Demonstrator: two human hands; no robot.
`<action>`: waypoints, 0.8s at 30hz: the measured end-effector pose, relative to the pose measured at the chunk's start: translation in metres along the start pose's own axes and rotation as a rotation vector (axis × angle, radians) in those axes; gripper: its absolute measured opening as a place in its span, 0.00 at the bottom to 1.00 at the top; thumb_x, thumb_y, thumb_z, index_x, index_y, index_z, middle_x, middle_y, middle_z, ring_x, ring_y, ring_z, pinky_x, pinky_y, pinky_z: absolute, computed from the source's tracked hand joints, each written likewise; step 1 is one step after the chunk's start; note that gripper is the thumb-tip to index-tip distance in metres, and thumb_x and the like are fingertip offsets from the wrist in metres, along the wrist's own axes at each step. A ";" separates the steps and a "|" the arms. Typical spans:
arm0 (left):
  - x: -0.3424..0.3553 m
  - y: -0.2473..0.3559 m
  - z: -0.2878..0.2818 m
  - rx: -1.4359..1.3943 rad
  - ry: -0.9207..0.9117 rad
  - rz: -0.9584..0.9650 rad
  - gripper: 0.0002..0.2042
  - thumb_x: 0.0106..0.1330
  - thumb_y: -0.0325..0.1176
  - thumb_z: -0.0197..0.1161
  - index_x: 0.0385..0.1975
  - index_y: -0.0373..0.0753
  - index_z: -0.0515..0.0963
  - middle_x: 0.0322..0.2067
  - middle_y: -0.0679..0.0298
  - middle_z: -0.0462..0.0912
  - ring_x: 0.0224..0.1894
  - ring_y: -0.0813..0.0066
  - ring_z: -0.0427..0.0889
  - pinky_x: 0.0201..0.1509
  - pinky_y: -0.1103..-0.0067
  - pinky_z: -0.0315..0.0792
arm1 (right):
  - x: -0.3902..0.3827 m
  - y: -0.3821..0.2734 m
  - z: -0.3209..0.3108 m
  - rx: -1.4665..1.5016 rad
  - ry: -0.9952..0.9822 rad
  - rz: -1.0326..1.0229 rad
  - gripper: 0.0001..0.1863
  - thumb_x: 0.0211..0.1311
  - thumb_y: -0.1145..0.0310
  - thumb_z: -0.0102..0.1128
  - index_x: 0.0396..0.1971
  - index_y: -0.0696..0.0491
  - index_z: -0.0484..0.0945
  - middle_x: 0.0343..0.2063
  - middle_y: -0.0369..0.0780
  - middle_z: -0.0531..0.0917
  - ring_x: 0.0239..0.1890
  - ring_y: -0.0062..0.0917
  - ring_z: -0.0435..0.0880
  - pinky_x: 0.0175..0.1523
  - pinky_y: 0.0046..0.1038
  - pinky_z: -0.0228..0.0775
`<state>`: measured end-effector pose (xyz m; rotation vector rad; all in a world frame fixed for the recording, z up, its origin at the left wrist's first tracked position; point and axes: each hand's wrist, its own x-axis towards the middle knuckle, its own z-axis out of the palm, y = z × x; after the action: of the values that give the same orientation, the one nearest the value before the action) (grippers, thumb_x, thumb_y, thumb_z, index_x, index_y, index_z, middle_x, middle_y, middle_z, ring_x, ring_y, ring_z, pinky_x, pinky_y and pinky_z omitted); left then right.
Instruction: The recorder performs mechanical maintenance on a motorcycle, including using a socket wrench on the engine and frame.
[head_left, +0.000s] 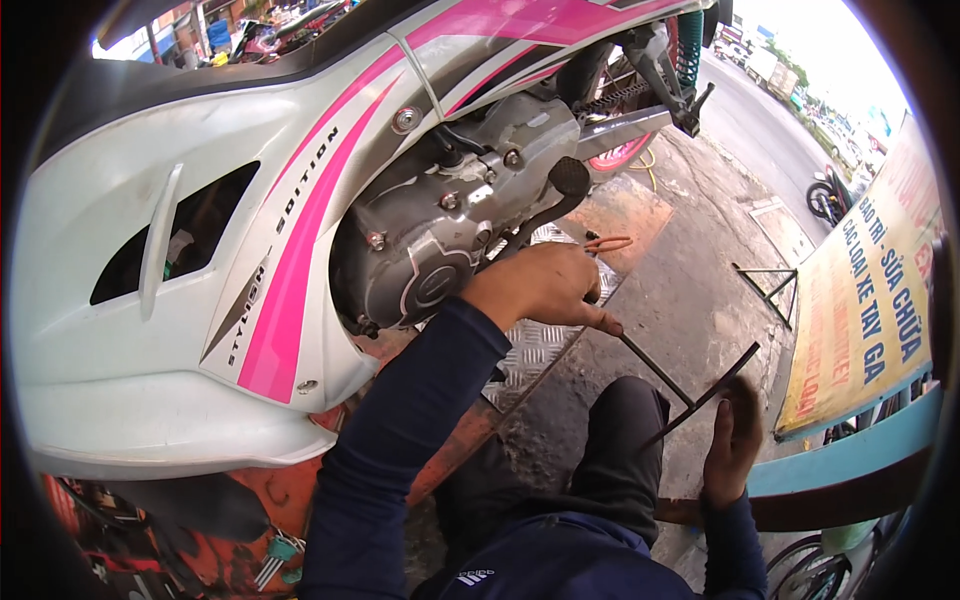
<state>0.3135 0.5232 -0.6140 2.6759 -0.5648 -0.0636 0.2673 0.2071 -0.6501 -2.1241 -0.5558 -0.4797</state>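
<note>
Yellow signboard [855, 310], parked black motorcycle [822, 200], grey road [765, 130]

Grey concrete ground [705, 255] is partly covered by an orange-red metal platform [638, 208] inset with silver diamond-patterned plate [540, 352]. Above it, a white-and-pink motor scooter [250, 235] is positioned. Orange handles [612, 242] are seen by the platform's right edge; slim teal-ended metal rods [284, 548] are seen toward its near end. Past the right edge, a black triangular metal stand [793, 302] is set.

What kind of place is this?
Probably a roadside repair spot: there's a motorbike, a T-wrench in the left hand, and a road nearby.
</note>
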 end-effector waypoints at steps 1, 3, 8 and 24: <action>0.000 0.001 -0.001 -0.009 0.020 -0.005 0.32 0.53 0.64 0.61 0.20 0.32 0.79 0.14 0.53 0.74 0.21 0.55 0.75 0.30 0.66 0.68 | 0.004 0.012 -0.006 -0.292 0.056 -0.335 0.17 0.65 0.64 0.52 0.50 0.57 0.73 0.48 0.52 0.74 0.53 0.40 0.74 0.58 0.43 0.66; -0.001 0.002 -0.004 -0.015 0.009 -0.015 0.32 0.53 0.64 0.61 0.19 0.32 0.79 0.14 0.53 0.73 0.20 0.56 0.74 0.29 0.66 0.67 | 0.010 0.023 -0.015 -0.692 0.030 -0.760 0.20 0.66 0.59 0.52 0.54 0.52 0.70 0.57 0.50 0.67 0.62 0.47 0.65 0.63 0.58 0.54; 0.004 0.001 -0.001 -0.031 -0.032 -0.035 0.32 0.52 0.64 0.62 0.19 0.31 0.79 0.12 0.54 0.71 0.18 0.56 0.72 0.28 0.65 0.66 | 0.034 0.030 -0.009 -0.733 -0.099 -0.907 0.31 0.58 0.41 0.51 0.48 0.55 0.73 0.50 0.51 0.72 0.58 0.48 0.70 0.61 0.57 0.59; 0.001 0.000 0.001 0.091 0.009 -0.028 0.29 0.49 0.60 0.67 0.24 0.32 0.81 0.19 0.51 0.79 0.28 0.54 0.80 0.36 0.66 0.72 | -0.004 0.014 0.008 -0.449 0.138 -0.397 0.30 0.51 0.74 0.63 0.57 0.60 0.66 0.58 0.55 0.66 0.62 0.51 0.64 0.66 0.44 0.54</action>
<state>0.3148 0.5227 -0.6148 2.7709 -0.5390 -0.0343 0.2726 0.2056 -0.6655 -2.3778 -0.8585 -1.0479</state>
